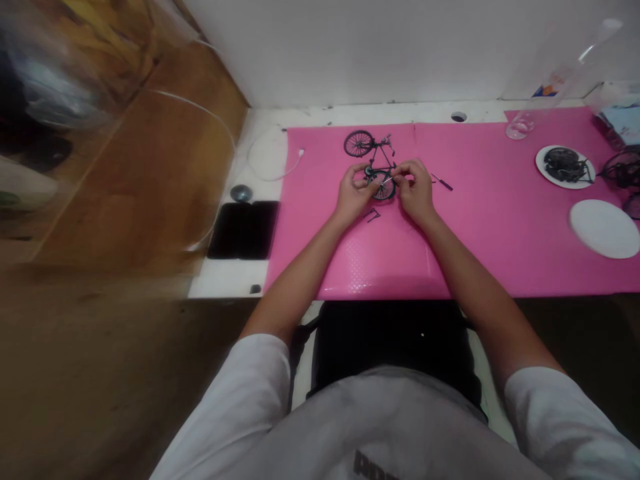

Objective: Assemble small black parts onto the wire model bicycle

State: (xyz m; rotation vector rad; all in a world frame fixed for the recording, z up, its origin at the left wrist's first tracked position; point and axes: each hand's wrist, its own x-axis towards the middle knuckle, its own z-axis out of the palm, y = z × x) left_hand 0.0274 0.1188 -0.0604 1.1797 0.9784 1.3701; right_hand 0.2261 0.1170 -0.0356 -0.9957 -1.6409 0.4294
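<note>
A small model bicycle (381,159) lies on the pink mat, its one wheel (359,143) at the far left and its other wheel (384,188) between my hands. My left hand (354,193) is closed on the bicycle by the near wheel, thumb and fingertips against it. On the other side of that wheel, my right hand (416,190) is pinched. A thin pale sliver (388,179) runs from its fingertips across the spokes; its kind is too small to tell. Just below the wheel lies a small dark bracket-like part (373,215). A small screwdriver (443,183) rests right of my right hand.
The pink mat (495,220) covers most of the white table. At the right are a white plate (543,175) of dark parts, a round white lid (604,229), more dark model pieces (625,170) and a clear bottle (545,100). A black tablet-like slab (243,230) and a cable lie left.
</note>
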